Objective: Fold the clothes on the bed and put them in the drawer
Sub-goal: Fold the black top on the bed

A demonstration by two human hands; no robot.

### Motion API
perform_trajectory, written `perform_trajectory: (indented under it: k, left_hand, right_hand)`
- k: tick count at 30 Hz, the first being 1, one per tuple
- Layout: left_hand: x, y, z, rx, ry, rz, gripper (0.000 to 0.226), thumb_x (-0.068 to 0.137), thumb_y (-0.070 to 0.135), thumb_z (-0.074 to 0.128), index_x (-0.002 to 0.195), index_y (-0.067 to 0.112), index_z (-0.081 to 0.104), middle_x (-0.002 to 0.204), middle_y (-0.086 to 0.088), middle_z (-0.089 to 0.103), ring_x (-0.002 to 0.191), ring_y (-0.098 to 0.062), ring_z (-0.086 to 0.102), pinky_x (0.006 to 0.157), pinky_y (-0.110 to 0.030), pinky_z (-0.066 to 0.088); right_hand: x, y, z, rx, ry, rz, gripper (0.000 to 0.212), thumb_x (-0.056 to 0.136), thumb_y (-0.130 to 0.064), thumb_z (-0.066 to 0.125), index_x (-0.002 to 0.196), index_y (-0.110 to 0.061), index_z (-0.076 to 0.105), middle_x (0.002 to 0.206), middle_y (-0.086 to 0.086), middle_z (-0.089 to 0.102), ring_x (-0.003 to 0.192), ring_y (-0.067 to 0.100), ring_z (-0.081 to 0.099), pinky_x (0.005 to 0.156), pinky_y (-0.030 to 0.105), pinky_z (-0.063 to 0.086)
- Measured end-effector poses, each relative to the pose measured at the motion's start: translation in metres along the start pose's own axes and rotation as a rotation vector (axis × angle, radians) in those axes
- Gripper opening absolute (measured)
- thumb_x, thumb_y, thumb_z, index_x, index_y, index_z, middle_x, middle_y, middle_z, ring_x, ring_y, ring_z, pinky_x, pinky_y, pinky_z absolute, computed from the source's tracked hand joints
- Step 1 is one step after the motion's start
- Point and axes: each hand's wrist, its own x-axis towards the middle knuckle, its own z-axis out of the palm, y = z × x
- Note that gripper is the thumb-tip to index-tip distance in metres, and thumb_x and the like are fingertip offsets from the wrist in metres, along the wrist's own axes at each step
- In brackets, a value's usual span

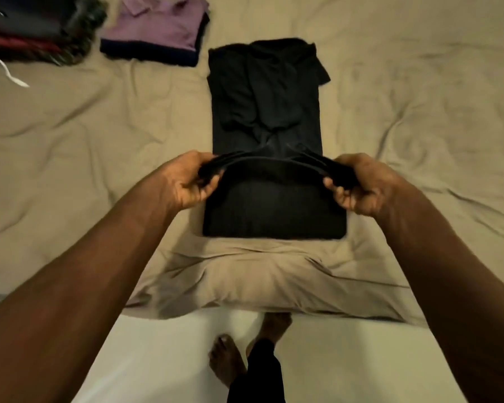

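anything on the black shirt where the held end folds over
Nothing visible: left hand and right hand grip the long black shirt, its far half lies bare, the folded purple shirt sits apart.

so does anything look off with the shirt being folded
Slightly: a sleeve corner pokes out past the far right edge of the black shirt, breaking its straight side. The left hand and right hand grip the near hem level.

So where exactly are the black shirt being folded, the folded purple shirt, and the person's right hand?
black shirt (266,112): head view, middle of the part lying flat.
purple shirt (157,24): head view, front panel below the collar.
right hand (358,184): head view, middle of the hand.
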Motion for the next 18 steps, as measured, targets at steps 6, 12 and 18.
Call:
perform_trajectory:
  k: [6, 12, 18]
  left_hand:
    - [0.071, 0.004, 0.015, 0.022, 0.209, 0.146, 0.038, 0.100, 0.056, 0.053, 0.091, 0.019, 0.055, 0.095, -0.006, 0.063, 0.080, -0.020, 0.063, 0.063, -0.030, 0.052]
    - [0.083, -0.057, 0.021, 0.718, 0.679, 0.325, 0.055, 0.091, 0.067, 0.057, 0.120, 0.021, 0.060, 0.130, -0.011, 0.055, 0.118, -0.035, 0.058, 0.099, -0.043, 0.046]
    - [0.061, -0.075, 0.018, 0.797, 0.460, 0.136, 0.057, 0.082, 0.059, 0.076, 0.121, 0.017, 0.069, 0.119, -0.008, 0.074, 0.107, -0.032, 0.069, 0.097, -0.039, 0.054]
  right_hand:
    - [0.071, -0.012, 0.018, -0.298, 0.241, -0.210, 0.064, 0.093, -0.069, 0.043, 0.126, -0.017, 0.058, 0.106, 0.007, 0.070, 0.088, 0.024, 0.066, 0.076, 0.034, 0.053]
    - [0.082, 0.062, -0.003, -0.776, 0.474, -0.328, 0.068, 0.094, -0.063, 0.057, 0.139, -0.012, 0.051, 0.135, 0.016, 0.059, 0.125, 0.038, 0.057, 0.103, 0.044, 0.045]
    - [0.069, 0.065, -0.012, -0.556, 0.229, -0.144, 0.036, 0.088, -0.035, 0.078, 0.112, -0.010, 0.069, 0.103, 0.005, 0.074, 0.094, 0.024, 0.069, 0.088, 0.039, 0.056]
